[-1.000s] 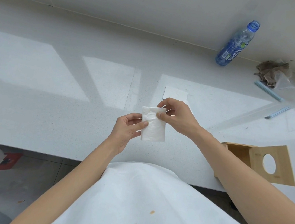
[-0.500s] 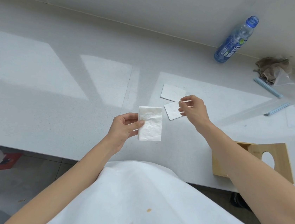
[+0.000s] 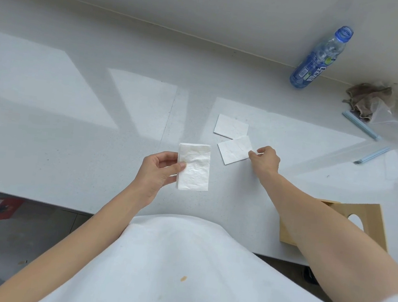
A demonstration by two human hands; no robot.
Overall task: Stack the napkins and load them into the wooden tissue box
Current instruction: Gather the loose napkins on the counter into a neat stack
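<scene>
My left hand holds a small stack of white napkins upright above the counter, thumb on its front. My right hand reaches forward and pinches the right edge of a loose napkin lying flat on the counter. Another loose napkin lies just behind it, untouched. The wooden tissue box stands at the counter's front right, its lid with a round hole tilted open; my right forearm hides part of it.
A blue plastic bottle lies at the back right near the wall. A crumpled brown cloth, a clear bag and two light blue strips sit at the far right. The counter's front edge runs below my left wrist.
My right hand let go of the stack, moved right and forward, and came down onto the nearer loose napkin. My left hand kept the stack nearly still.
</scene>
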